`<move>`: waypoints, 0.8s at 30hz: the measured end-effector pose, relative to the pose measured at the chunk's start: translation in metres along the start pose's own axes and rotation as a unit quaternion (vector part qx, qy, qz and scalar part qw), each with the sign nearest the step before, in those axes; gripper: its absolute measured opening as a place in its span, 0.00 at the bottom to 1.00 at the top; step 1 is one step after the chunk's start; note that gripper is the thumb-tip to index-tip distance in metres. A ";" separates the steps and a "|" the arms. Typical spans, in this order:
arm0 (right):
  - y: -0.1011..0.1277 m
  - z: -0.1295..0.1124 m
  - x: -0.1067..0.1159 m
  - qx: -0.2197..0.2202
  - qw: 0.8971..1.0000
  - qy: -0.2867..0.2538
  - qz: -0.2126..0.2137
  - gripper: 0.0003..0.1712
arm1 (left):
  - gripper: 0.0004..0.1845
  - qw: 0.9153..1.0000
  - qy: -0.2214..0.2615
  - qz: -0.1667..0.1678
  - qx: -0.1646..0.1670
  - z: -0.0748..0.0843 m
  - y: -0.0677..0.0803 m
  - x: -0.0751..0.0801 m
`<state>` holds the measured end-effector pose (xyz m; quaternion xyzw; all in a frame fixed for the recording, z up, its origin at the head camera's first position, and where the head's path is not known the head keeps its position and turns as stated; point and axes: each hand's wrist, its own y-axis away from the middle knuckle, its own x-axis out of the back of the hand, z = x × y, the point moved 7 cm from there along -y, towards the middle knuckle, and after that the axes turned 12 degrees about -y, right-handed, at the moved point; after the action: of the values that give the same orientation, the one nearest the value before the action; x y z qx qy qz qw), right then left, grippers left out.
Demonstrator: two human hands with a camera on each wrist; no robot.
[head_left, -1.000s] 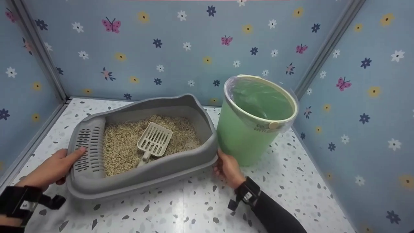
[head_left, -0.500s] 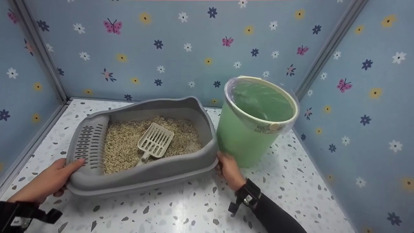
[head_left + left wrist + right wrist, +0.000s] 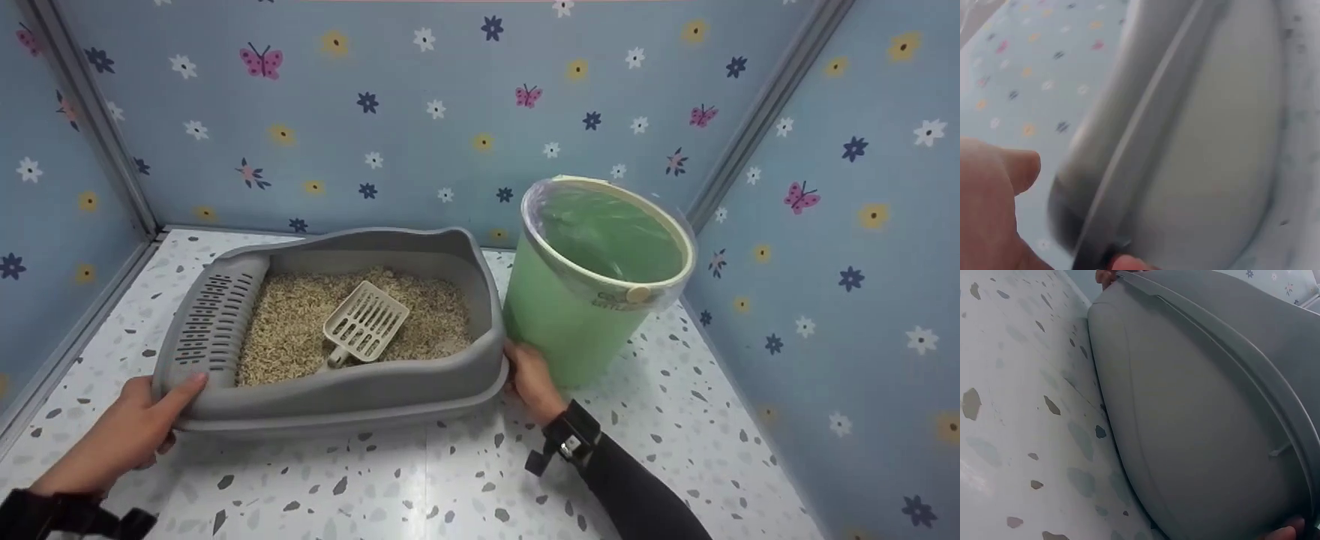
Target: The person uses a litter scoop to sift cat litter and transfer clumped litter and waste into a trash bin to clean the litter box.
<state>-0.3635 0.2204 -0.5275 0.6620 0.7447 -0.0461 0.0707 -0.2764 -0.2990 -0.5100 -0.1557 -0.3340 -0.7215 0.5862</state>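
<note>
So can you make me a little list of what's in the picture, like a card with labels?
Left hand: grips the left end of the grey litter box
Right hand: grips the box's right end
In the box: beige litter and a cream slotted scoop
Beside the box: green bin with a clear liner, on the right
Floor: white, speckled

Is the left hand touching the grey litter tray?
Touching. The head view shows the left hand with its thumb on the litter tray's near corner rim; the left wrist view shows fingers against it.
</note>
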 end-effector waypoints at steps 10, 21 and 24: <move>0.038 0.008 -0.019 -0.045 0.997 -0.015 -0.054 0.22 | 0.49 0.999 -0.002 0.053 -0.012 -0.015 -0.025 0.020; 0.005 0.001 -0.006 -0.024 1.000 0.005 0.016 0.24 | 0.39 0.989 0.059 0.132 0.031 0.000 -0.022 0.001; 0.003 0.003 -0.011 -0.020 1.000 -0.022 0.009 0.24 | 0.44 0.986 0.069 0.144 0.046 0.003 -0.019 -0.002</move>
<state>-0.3588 0.2099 -0.5283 0.6656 0.7381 -0.0451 0.1008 -0.2943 -0.2940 -0.5151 -0.1253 -0.2996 -0.6228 0.7118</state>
